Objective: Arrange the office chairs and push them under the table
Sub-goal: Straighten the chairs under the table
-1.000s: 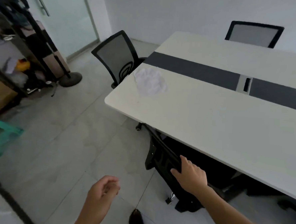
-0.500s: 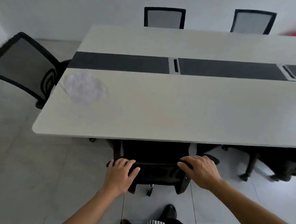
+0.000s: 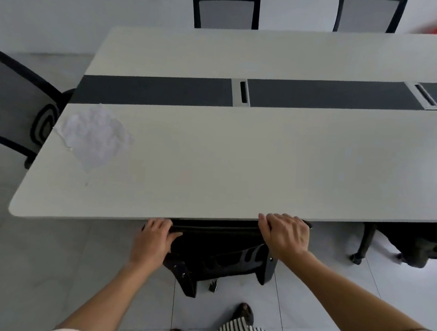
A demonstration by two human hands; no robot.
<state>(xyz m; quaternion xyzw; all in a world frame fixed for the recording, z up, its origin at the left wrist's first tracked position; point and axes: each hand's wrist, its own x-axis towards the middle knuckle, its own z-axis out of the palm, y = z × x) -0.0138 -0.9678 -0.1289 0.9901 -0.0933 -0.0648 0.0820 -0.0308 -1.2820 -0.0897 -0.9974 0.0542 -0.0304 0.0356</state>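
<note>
A long pale table (image 3: 237, 166) with a dark centre strip fills the view. A black office chair (image 3: 217, 252) stands at the near edge, its seat hidden under the tabletop and its backrest top against the edge. My left hand (image 3: 152, 240) grips the left end of the backrest top. My right hand (image 3: 284, 236) grips the right end.
A black mesh chair (image 3: 16, 107) stands at the table's left end. Two more chairs (image 3: 225, 11) (image 3: 367, 13) are tucked in at the far side. Another black chair (image 3: 412, 243) sits under the near edge to the right. A crumpled white paper (image 3: 94, 134) lies on the table.
The view has swung from the table's corner to face its long side. My left hand has joined my right on the backrest, and the chair has moved further under the table.
</note>
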